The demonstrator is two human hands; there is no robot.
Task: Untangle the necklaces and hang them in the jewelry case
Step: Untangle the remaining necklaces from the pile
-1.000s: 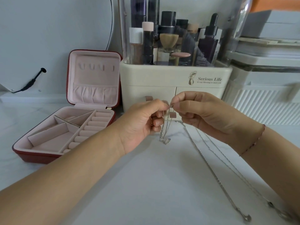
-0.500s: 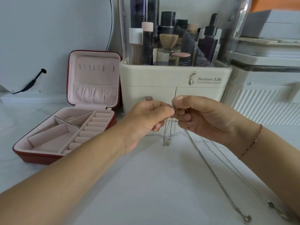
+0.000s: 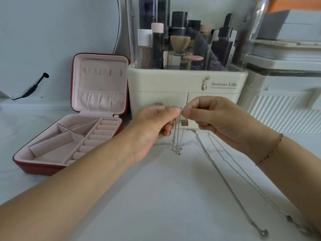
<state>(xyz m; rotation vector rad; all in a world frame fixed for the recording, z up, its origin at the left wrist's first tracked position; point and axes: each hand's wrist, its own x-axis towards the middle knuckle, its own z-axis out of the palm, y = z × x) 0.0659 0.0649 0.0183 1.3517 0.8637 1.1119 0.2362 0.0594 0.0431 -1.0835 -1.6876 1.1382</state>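
Note:
My left hand and my right hand meet fingertip to fingertip above the white table, both pinching the top of a thin silver necklace. Its chain hangs down in a narrow loop, and the small pendant touches the table. Two more silver necklaces lie stretched out on the table to the right, running toward the near right corner. The red jewelry case stands open at the left, with a pink lining, ring rolls and small hooks in its upright lid.
A cream cosmetics organizer full of bottles stands right behind my hands. White storage boxes sit at the right. A round mirror leans at the back left. A thin bracelet circles my right wrist.
Both hands have stayed together on the necklace, shifting slightly. The hanging loop has dropped and swung a little, with the pendant now lower at the table.

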